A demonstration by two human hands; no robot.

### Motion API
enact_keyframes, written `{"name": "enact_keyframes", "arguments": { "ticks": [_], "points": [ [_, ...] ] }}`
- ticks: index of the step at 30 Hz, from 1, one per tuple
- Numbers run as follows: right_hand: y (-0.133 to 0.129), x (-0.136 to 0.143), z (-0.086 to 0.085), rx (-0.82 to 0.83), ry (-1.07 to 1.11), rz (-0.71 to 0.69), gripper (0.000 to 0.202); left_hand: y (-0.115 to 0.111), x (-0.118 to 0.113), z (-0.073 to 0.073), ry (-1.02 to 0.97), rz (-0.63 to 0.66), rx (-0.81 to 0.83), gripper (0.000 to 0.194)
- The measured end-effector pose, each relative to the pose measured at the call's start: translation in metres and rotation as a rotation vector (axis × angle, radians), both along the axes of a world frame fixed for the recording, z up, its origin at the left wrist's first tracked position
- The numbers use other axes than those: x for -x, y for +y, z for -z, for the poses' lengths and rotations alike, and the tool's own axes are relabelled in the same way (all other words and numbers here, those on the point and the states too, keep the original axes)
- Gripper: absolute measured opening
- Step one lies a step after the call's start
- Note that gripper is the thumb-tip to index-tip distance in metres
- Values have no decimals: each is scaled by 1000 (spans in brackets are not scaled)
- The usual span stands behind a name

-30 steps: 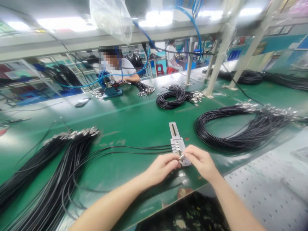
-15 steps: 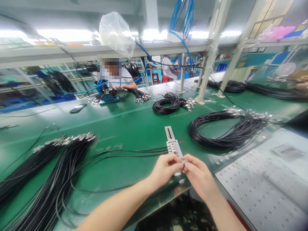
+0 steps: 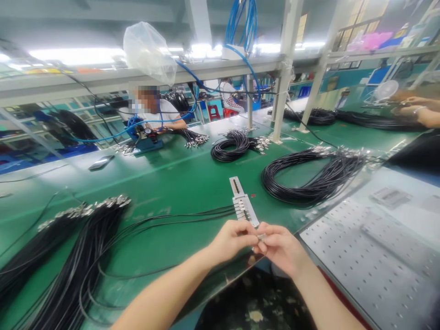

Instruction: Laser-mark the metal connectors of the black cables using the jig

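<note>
My left hand (image 3: 234,239) and my right hand (image 3: 279,247) meet near the table's front edge, thumbs and fingertips pinched round a small silvery connector (image 3: 261,237). Just beyond them a metal fixture (image 3: 244,208) lies on the green table (image 3: 178,183), with several cable ends set side by side in it. A slotted plate (image 3: 236,185) forms its far end. Thin black cables (image 3: 178,215) run from the fixture to the left. My fingers hide part of the connector and the fixture's near end.
Black cable bundles with metal ends (image 3: 92,238) lie at left; coiled bundles (image 3: 302,178) lie at right and farther back. A perforated metal plate (image 3: 371,247) is at the right. A person sits across the table by a blue press (image 3: 147,142). Another person's hands (image 3: 422,110) show far right.
The view has shifted slightly, and most table items appear farther left. Both hands still pinch the small connector, nearer the table's front edge. Another person's hands have come further into view at right.
</note>
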State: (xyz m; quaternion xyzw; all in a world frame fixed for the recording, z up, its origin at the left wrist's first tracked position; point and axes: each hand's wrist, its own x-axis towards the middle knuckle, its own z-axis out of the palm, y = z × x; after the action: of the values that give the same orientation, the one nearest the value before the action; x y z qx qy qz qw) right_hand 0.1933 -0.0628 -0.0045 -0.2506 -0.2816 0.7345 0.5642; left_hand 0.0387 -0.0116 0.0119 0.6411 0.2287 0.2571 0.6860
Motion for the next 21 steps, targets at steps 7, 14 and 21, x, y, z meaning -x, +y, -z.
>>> {"name": "enact_keyframes", "arguments": {
  "ticks": [7,14,21],
  "points": [
    [-2,-1,1,30,-75,25,8,1,-4,4,-65,-10,220,23],
    [-4,5,7,107,3,153,22,3,-6,4,-88,-125,166,22],
    [-1,6,11,124,9,147,17,4,-7,8,-86,-100,96,16]
  ]
}}
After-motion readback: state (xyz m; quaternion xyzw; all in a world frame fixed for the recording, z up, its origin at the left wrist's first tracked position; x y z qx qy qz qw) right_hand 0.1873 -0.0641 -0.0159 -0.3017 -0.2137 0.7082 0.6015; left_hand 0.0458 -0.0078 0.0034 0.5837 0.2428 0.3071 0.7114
